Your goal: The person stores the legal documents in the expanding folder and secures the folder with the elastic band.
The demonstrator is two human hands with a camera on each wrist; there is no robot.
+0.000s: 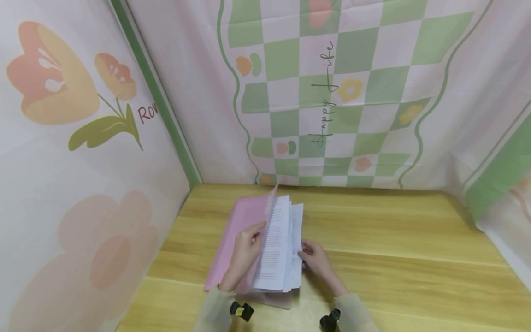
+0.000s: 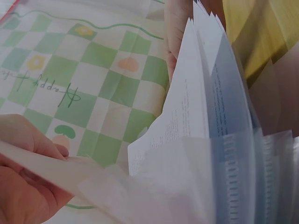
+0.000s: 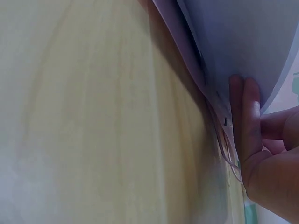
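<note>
A pink folder (image 1: 242, 219) lies opened on the wooden table, with a stack of printed papers (image 1: 275, 244) inside it. My left hand (image 1: 247, 246) pinches the edge of the folder's raised cover, and the left wrist view shows this hand (image 2: 30, 172) with the cover between thumb and fingers. At the papers' right edge, my right hand (image 1: 317, 258) pinches sheets that stand out from the stack. In the right wrist view, two fingers (image 3: 245, 112) lie against the back of the sheets. Clear plastic sleeves (image 2: 233, 182) show at the folder's spine.
The wooden table (image 1: 394, 258) extends to the right of the folder. A checkered curtain (image 1: 323, 101) with lettering hangs behind the table, and a flowered curtain (image 1: 62, 175) closes off the left side. Both wrists carry black cameras on straps.
</note>
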